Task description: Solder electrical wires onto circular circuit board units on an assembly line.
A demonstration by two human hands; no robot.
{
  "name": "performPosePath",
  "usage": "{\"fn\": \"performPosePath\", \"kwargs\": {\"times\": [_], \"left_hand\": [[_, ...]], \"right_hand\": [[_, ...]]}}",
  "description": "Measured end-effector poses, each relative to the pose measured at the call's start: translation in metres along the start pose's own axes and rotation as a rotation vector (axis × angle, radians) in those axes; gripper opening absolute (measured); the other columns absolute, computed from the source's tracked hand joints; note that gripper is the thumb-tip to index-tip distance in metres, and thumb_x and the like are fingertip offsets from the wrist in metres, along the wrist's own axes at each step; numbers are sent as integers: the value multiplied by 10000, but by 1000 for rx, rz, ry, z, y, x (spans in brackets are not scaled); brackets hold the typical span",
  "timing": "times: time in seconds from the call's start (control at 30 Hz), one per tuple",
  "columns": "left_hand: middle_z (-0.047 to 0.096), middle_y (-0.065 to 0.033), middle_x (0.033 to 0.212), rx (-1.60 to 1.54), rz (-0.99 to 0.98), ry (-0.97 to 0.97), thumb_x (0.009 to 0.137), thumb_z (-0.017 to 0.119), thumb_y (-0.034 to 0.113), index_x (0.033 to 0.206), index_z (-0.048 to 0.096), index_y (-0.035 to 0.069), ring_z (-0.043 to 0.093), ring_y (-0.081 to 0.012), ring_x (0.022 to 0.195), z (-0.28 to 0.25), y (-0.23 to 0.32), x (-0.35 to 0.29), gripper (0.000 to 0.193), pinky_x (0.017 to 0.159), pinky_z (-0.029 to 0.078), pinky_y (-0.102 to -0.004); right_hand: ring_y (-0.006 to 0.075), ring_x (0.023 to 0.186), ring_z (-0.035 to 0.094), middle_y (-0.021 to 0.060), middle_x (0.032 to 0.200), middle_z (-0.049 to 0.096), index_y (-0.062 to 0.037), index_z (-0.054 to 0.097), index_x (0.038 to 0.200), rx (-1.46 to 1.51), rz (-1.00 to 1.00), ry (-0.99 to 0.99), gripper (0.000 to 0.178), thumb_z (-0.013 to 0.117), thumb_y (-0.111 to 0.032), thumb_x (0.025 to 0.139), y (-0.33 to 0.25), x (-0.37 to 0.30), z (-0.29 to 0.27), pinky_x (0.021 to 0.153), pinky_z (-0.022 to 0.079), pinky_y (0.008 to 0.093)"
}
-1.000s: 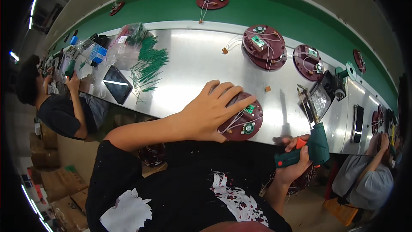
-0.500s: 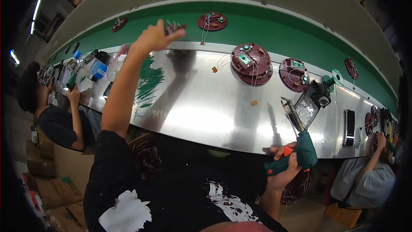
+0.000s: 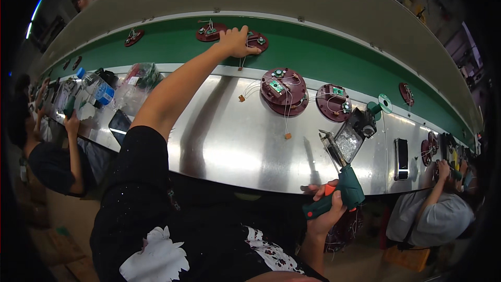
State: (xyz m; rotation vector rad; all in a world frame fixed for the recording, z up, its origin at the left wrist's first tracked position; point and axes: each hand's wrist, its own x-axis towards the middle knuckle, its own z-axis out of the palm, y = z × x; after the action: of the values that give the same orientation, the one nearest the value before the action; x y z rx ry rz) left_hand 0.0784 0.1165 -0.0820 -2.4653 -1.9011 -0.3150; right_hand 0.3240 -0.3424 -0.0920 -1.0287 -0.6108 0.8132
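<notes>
My left hand [image 3: 235, 43] reaches far out over the green strip. Its thumb and fingers close around the left side of a maroon disc [image 3: 259, 42] carrying small green circuit boards and white wires. Left of that hand lies another maroon disc [image 3: 207, 33] with boards. Down at the metal bench's near edge, my right hand [image 3: 329, 210] grips a green soldering gun [image 3: 348, 187] with a red trigger, its tip pointing up and away. Beyond the tip, two stacked maroon discs [image 3: 284, 91] trail wires with orange connectors. A further maroon disc [image 3: 330, 107] sits to their right.
A black tray of clear bits [image 3: 348, 143] and a green solder spool [image 3: 377, 105] stand on the right, with a phone [image 3: 401, 159] beyond. To the left are a bottle [image 3: 99, 90], plastic bags [image 3: 136, 86] and a dark tablet [image 3: 120, 124]. People work on both sides.
My left hand has moved right and let go of the disc it carried, which now lies on the green strip. It has taken hold of the neighbouring disc. The view has turned slightly.
</notes>
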Motion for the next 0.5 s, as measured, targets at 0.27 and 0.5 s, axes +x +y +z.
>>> {"fn": "performPosePath", "kwargs": {"times": [0.27,0.5], "left_hand": [[686,-204,1023,62,121,-23,704,764,688,1105,614,33,673,-363,986,-94,-6,-67,783,869,510,-438],[695,-200,989,-579,317,-93,691,829,613,1016,636,0,688,-343,899,-119,-20,-184,720,776,545,-409]], "right_hand": [[150,699,515,69,761,531,-29,523,1124,37,43,-9,350,404,-345,1034,-3,3,-17,844,518,375],[139,723,506,59,787,535,-42,529,1166,83,74,-60,368,410,-365,1038,-10,10,-23,863,498,387]]}}
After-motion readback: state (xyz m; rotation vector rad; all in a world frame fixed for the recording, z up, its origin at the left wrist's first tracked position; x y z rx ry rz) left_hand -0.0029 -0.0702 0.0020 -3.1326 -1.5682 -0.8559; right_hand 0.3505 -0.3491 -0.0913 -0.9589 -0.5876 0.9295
